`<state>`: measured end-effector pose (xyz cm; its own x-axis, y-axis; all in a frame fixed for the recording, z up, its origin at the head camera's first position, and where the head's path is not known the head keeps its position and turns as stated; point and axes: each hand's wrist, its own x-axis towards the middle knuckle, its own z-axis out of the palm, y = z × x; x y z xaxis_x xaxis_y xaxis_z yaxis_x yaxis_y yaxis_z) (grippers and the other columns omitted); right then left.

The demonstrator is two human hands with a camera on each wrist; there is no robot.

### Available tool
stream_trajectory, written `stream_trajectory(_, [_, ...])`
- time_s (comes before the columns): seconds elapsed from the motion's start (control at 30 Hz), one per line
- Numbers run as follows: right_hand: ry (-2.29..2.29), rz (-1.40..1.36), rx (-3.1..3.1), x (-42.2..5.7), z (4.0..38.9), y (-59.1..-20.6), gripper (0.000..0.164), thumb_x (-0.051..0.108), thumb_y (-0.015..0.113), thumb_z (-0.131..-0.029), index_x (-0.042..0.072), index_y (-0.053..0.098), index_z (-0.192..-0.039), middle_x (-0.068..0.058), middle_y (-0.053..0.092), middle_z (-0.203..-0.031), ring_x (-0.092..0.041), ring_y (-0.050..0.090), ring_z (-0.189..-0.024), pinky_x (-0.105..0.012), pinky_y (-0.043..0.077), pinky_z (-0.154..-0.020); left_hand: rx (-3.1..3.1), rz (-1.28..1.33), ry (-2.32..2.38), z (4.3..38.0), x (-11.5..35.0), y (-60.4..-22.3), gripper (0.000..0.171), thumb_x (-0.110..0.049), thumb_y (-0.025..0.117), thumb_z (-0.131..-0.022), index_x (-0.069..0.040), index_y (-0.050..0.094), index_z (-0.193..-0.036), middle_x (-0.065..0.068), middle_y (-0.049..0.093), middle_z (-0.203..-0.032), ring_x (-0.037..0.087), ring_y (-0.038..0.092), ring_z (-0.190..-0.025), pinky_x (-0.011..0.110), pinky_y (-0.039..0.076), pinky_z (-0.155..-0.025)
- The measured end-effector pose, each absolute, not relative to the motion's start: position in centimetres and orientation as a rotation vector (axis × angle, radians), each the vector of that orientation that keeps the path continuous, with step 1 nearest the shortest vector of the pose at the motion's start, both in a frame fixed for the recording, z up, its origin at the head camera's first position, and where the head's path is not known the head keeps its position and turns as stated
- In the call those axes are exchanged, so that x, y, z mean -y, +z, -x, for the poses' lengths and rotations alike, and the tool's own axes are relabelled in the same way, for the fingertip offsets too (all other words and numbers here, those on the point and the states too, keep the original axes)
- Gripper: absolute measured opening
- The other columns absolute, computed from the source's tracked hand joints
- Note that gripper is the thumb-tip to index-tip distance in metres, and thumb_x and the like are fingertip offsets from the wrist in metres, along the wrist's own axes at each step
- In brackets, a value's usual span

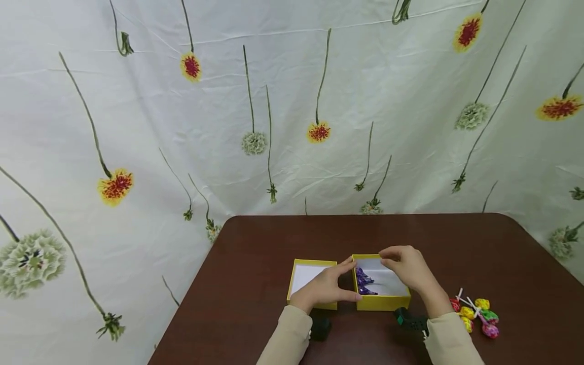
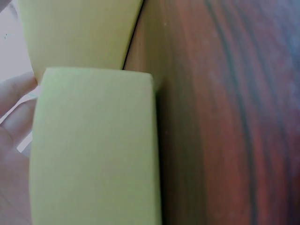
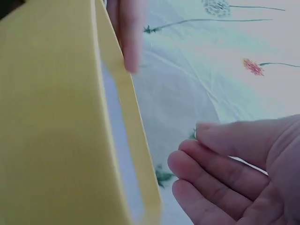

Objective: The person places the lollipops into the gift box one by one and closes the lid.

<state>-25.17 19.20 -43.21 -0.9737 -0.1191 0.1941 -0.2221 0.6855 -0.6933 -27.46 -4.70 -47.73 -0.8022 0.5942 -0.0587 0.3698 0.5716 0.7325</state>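
A yellow open box [image 1: 383, 302] with a white inside stands before me, and shiny purple crinkled things [image 1: 363, 281] lie along its left side. My left hand [image 1: 325, 289] reaches over a second, shallower yellow box or lid [image 1: 310, 271]. Its spread thumb and forefinger touch the first box at its left side. Over the first box's right rim is my right hand [image 1: 409, 266], fingers loosely bent. In the right wrist view, that hand [image 3: 229, 173] has nothing visible between thumb and fingers, and it is apart from the yellow wall [image 3: 56, 112].
Several colourful wrapped lollipops [image 1: 479, 314] with white sticks lie in a pile right of my right forearm. The dark reddish-brown table [image 1: 255, 253] has rounded far corners. A white cloth with printed flowers [image 1: 292, 167] hangs behind it.
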Motion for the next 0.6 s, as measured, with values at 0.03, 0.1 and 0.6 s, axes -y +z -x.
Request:
stream_trajectory(0.03, [1.152, -0.274, 2.768, -19.7, 25.0, -43.0, 0.022, 0.005, 0.066, -0.095, -0.003, 0.073, -0.114, -0.021, 0.073, -0.113, -0.038, 0.068, -0.103, -0.050, 0.059, -0.084, -2.513, -0.790, 1.067, 27.5, 4.7, -47.7, 0.085, -0.050, 0.076, -0.085, -0.030, 0.034, -0.157, -0.012, 0.021, -0.166, 0.025, 0.029, -0.152, 0.052, 0.035, -0.118])
stream_trajectory(0.1, [1.137, -0.260, 2.782, -20.7, 24.6, -42.6, 0.023, 0.006, 0.066, -0.095, -0.003, 0.072, -0.115, -0.022, 0.072, -0.115, -0.039, 0.067, -0.106, -0.050, 0.059, -0.084, -2.513, -0.786, 1.070, 27.6, 4.8, -47.7, 0.085, -0.049, 0.076, -0.085, -0.032, 0.034, -0.157, -0.013, 0.021, -0.166, 0.025, 0.029, -0.152, 0.052, 0.035, -0.118])
stream_trajectory(0.6, [1.021, 0.154, 2.900, -32.3, 21.8, -43.0, 0.046, 0.030, 0.058, -0.102, -0.009, 0.061, -0.127, -0.040, 0.052, -0.133, -0.056, 0.053, -0.113, -0.057, 0.053, -0.078, -2.491, -0.802, 1.112, 27.7, 5.1, -47.1, 0.085, -0.046, 0.076, -0.087, -0.029, 0.033, -0.158, -0.009, 0.019, -0.168, 0.027, 0.026, -0.153, 0.054, 0.034, -0.118])
